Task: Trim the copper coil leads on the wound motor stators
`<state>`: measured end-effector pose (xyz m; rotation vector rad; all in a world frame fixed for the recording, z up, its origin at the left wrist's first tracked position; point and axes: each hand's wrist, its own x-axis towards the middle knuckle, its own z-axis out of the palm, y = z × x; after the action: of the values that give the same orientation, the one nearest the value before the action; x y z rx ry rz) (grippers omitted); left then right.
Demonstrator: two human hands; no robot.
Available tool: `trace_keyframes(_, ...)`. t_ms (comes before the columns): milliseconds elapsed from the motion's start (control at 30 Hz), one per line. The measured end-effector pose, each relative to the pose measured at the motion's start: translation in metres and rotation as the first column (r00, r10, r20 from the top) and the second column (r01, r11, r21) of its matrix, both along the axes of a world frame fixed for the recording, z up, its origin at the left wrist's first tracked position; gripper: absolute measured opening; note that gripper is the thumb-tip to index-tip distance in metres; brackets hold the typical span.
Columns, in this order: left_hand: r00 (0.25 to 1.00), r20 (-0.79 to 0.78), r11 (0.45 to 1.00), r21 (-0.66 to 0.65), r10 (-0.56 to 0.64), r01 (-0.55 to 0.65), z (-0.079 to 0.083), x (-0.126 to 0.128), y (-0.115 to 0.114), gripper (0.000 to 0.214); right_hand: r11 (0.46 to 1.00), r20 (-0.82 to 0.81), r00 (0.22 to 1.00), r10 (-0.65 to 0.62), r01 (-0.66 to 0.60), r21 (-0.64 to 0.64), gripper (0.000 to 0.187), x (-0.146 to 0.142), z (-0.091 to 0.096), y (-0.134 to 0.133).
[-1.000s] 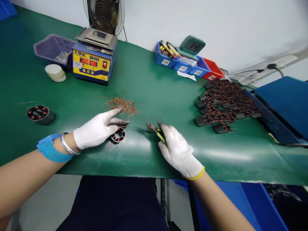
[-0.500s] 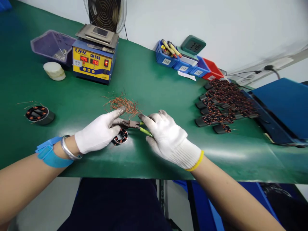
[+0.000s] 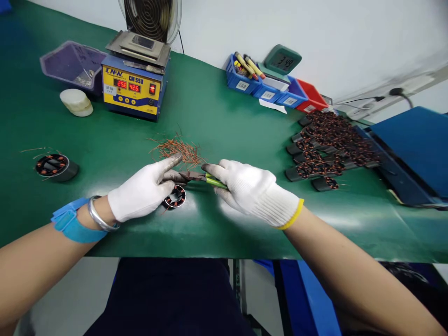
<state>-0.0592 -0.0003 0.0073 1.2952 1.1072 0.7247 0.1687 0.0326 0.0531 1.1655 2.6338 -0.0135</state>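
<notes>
My left hand, in a white glove, rests on the green mat and pins a small round coil of copper windings under its thumb and fingers, index finger stretched out. My right hand, also gloved, grips green-handled cutters. The cutters' jaws point left and sit just above the coil, close to my left thumb. Behind both hands lies a heap of cut copper wire ends.
A yellow and blue solder pot stands at the back left with a fan behind it. Another coil lies far left. Many wound coils are laid out at right, small parts bins behind.
My right hand lifted the cutters off the mat and carried them left to the coil. My left hand stayed on the coil.
</notes>
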Motion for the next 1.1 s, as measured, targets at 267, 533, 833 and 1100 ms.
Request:
trace_keyframes(267, 0.993, -0.118, 0.995, 0.099, -0.021, 0.033, 0.003, 0.001, 0.001, 0.073, 0.958, 0.087, 0.973, 0.216, -0.228, 0.176, 0.055, -0.011, 0.013, 0.016)
trace_keyframes(533, 0.960, -0.279, 0.984, 0.177, 0.019, 0.032, 0.005, -0.001, 0.001, 0.071, 0.929, 0.192, 0.941, 0.278, -0.314, 0.197, 0.055, -0.024, 0.029, 0.022)
trace_keyframes(833, 0.994, -0.108, 0.990, 0.135, -0.031, 0.045, 0.002, 0.001, 0.001, 0.072, 0.933, 0.308, 0.921, 0.239, -0.305, 0.189, 0.029, -0.043, 0.049, 0.024)
trace_keyframes(1100, 0.978, -0.007, 0.953, 0.225, 0.210, -0.203, 0.002, -0.010, 0.007, 0.079, 0.975, 0.015, 0.999, 0.034, -0.036, 0.219, 0.048, -0.015, 0.047, 0.012)
